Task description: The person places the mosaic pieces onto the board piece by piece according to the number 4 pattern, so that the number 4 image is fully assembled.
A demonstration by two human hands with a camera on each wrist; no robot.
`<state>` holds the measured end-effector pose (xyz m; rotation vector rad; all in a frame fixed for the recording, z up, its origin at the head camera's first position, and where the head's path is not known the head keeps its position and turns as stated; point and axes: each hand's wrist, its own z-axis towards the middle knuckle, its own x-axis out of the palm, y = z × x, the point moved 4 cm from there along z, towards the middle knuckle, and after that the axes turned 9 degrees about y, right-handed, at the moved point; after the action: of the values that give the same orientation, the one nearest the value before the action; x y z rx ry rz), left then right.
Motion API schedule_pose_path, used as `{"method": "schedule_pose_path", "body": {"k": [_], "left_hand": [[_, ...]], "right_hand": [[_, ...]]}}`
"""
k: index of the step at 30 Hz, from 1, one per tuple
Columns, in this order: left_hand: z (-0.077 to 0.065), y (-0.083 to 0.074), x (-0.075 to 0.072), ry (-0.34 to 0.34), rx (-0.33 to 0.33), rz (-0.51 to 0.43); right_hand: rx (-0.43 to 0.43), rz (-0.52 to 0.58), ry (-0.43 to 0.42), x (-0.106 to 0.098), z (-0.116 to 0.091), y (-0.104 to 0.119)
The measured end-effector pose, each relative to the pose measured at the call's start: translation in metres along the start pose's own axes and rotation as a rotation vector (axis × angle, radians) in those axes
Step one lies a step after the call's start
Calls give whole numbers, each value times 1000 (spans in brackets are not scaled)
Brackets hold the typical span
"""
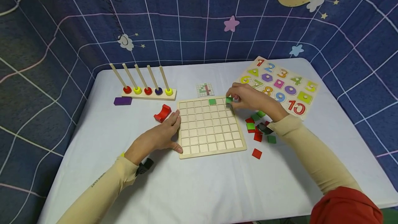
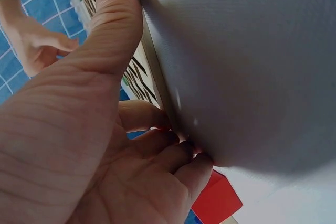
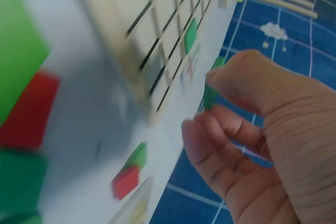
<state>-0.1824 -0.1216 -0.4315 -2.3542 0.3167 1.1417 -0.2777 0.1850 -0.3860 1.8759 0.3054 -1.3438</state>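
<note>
Head view: two hands at work over one square wooden board [image 1: 211,130] on the desk [image 1: 217,182]. Right hand [image 1: 248,96] pinches one green tile [image 1: 228,100] between thumb and fingers, over the board's far right corner. Left hand [image 1: 158,136] rests against the left edge, thumb spread, grasping nothing. One other green tile [image 1: 212,102] sits in the far row. Loose tiles [image 1: 256,154], red and green, lie right of the board; they overlap and a wrist camera covers some, so exact count cannot be told. One small gridded card [image 1: 205,90] beyond the far edge.

Also noted: one peg stand [image 1: 174,96], five slim round pegs [image 1: 141,76], five beads [image 1: 148,91] (two red, two yellow, one dark blue); one purple rectangular block [image 1: 122,101]; one red arched block [image 1: 163,113]; one flat number puzzle [image 1: 297,90]. Board pale, grooved into square cells; tiles flat, square. Desk cloth white, smooth-woven.
</note>
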Motion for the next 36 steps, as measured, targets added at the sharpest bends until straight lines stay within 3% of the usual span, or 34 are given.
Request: {"method": "schedule_pose_path", "body": {"k": [15, 20, 36], "left_hand": [[-1, 2, 3, 18, -10, -26], [0, 2, 2, 17, -20, -21], [2, 1, 0, 17, -24, -14]], "right_hand": [[-267, -56, 146, 30, 58, 42], [-246, -75, 177, 37, 66, 43], [-193, -25, 166, 36, 67, 40]]}}
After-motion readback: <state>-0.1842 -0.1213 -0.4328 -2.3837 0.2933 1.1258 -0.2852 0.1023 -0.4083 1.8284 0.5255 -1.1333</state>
